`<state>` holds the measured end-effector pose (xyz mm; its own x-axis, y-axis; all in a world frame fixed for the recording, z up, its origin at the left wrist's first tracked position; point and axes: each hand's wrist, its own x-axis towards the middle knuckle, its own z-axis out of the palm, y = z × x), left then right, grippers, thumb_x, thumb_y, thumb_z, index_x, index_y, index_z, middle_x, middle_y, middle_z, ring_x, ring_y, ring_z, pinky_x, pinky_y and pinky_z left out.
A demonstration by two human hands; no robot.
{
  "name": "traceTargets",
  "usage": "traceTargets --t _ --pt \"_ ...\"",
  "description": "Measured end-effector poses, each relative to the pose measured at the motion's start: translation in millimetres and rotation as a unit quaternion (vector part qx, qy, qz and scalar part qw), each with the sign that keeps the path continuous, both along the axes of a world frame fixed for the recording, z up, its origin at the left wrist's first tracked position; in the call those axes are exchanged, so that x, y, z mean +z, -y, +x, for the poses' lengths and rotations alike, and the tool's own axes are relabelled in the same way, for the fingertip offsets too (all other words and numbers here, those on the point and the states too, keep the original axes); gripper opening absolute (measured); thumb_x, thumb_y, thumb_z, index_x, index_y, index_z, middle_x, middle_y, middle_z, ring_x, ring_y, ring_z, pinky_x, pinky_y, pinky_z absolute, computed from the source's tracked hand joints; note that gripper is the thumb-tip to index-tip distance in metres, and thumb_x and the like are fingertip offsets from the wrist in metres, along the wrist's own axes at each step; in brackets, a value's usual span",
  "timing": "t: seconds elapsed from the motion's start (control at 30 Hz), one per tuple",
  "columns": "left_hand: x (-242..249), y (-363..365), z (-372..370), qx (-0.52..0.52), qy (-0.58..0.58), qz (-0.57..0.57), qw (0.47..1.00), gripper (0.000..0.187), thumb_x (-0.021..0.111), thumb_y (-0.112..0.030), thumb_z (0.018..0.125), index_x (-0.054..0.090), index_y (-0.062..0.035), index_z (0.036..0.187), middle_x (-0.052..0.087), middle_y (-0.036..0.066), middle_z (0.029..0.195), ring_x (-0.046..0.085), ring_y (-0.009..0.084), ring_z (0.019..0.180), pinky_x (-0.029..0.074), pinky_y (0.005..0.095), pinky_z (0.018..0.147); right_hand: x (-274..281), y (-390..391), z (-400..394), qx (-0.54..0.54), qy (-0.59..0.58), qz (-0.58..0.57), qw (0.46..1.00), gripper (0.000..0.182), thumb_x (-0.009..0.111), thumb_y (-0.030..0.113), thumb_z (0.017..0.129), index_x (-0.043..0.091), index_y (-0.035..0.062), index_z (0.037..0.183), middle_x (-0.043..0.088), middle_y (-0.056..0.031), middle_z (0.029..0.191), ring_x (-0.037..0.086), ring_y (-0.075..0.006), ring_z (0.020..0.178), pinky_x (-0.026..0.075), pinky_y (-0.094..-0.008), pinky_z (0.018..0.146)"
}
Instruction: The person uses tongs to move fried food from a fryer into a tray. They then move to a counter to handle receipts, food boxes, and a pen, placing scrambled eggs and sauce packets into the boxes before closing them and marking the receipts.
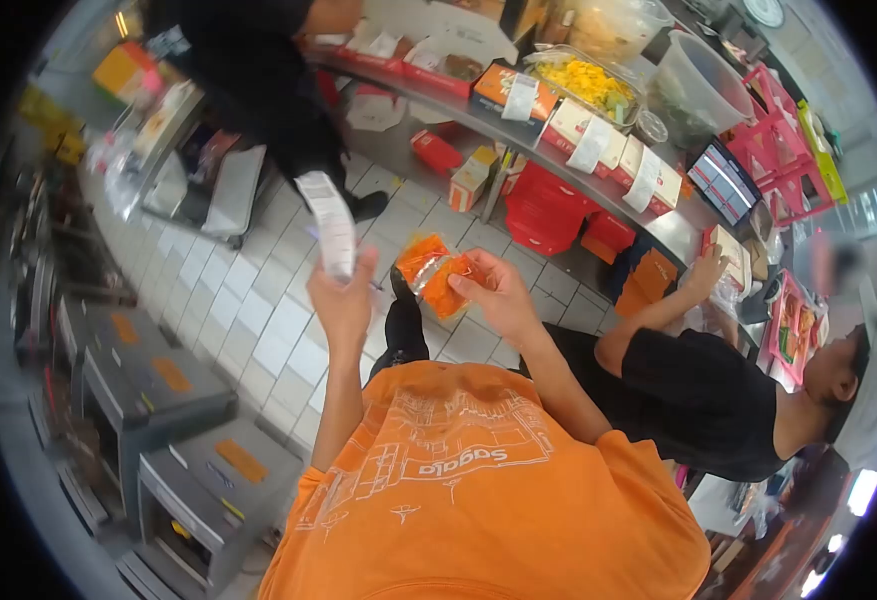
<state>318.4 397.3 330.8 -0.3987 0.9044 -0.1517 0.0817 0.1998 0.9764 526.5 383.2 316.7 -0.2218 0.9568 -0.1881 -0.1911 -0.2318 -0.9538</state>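
Orange packet (436, 283) looks light and crinkly; your right hand (498, 295) pinches its edge, left hand (343, 300) pinching the receipt (328, 225).

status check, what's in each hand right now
Left hand grips a long paper receipt, raised upright. Right hand holds a clear packet of orange food. Co-worker in black bends at the counter, off to one side.

Both arms raised mid-frame. Left hand (343, 300) pinching closed, fingers up; right hand (498, 290) curled shut, forearm bare.
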Motion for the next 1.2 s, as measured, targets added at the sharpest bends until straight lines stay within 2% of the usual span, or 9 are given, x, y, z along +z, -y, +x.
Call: traceTargets --t 0.17,0.27,0.43,0.53,0.7,0.9,0.97,1.03,1.2 --pt "31 -123 9 -0.259 -0.121 0.192 0.939 0.046 0.086 -0.011 0.071 0.067 -0.0016 0.111 0.069 0.001 0.094 0.054 0.0055 0.066 0.043 0.0234 0.056 12 -91 19 -0.028 0.157 0.028 0.987 0.02 0.068 0.02 0.091 0.067 0.0011 0.099 0.069 -0.0035 0.087 0.062 -0.0082 0.082 0.05 -0.0276 0.073" --pt "32 -196 30 -0.586 -0.055 0.165 0.792 0.035 0.086 -0.007 0.069 0.071 0.0001 0.1 0.069 0.0 0.086 0.058 0.006 0.069 0.046 0.0231 0.059 54 -122 20 -0.064 0.252 0.034 0.965 0.034 0.071 0.033 0.089 0.072 0.0 0.098 0.071 -0.0102 0.082 0.063 -0.0134 0.072 0.049 -0.029 0.069" --pt "26 -269 53 -0.637 0.074 -0.054 0.765 0.029 0.084 -0.011 0.076 0.07 0.0049 0.096 0.072 0.007 0.091 0.064 0.0107 0.068 0.051 0.0233 0.063 58 -162 50 -0.074 0.34 -0.07 0.935 0.043 0.067 0.041 0.091 0.071 0.0014 0.107 0.073 -0.0121 0.093 0.063 -0.0146 0.077 0.048 -0.0303 0.068" --pt "13 -287 69 -0.461 0.299 -0.17 0.818 0.033 0.081 -0.01 0.08 0.066 0.0054 0.105 0.07 0.008 0.089 0.065 0.0109 0.068 0.052 0.0246 0.061 17 -170 48 -0.348 -0.064 -0.113 0.929 0.052 0.054 0.046 0.099 0.062 -0.0007 0.12 0.066 -0.0059 0.107 0.06 -0.0145 0.098 0.048 -0.0317 0.081" --pt "11 -296 89 -0.409 0.143 -0.097 0.896 0.034 0.084 -0.017 0.076 0.068 0.0029 0.098 0.069 0.006 0.083 0.06 0.0091 0.066 0.047 0.0237 0.058 5 -202 -1 -0.386 -0.133 -0.122 0.905 0.047 0.055 0.043 0.1 0.063 -0.0007 0.113 0.066 -0.0057 0.102 0.062 -0.015 0.095 0.048 -0.0321 0.086" --pt "9 -316 76 -0.335 -0.025 0.095 0.937 0.038 0.086 -0.012 0.074 0.067 0.0012 0.104 0.067 0.002 0.085 0.059 0.0069 0.071 0.048 0.0219 0.063 29 -225 51 -0.254 0.238 -0.073 0.935 0.024 0.059 0.026 0.098 0.066 0.0022 0.097 0.066 -0.0066 0.082 0.065 -0.0192 0.083 0.049 -0.0353 0.074" --pt "22 -323 72 -0.532 -0.023 0.156 0.832 0.048 0.087 -0.009 0.07 0.066 0.0007 0.112 0.067 0.004 0.087 0.06 0.0082 0.073 0.048 0.0236 0.066 40 -228 57 -0.065 0.427 0.11 0.895 0.018 0.061 0.021 0.093 0.067 0.0037 0.095 0.063 -0.0127 0.078 0.063 -0.0302 0.078 0.048 -0.0413 0.069" --pt "28 -322 80 -0.563 -0.019 0.171 0.809 0.047 0.086 -0.005 0.069 0.067 -0.0002 0.112 0.068 0.006 0.088 0.06 0.0101 0.075 0.048 0.0256 0.068 56 -231 51 -0.044 0.33 0.032 0.942 0.012 0.059 0.013 0.093 0.066 0.003 0.097 0.063 -0.0138 0.078 0.066 -0.028 0.072 0.051 -0.0373 0.064" --pt "17 -326 92 -0.639 -0.059 0.007 0.767 0.024 0.08 0.002 0.071 0.073 0.0006 0.095 0.07 0.007 0.079 0.062 0.0104 0.072 0.048 0.0261 0.067 64 -236 63 -0.032 0.469 0.131 0.873 0.012 0.061 0.014 0.09 0.069 0.0048 0.089 0.065 -0.015 0.078 0.063 -0.0339 0.076 0.049 -0.0429 0.067"
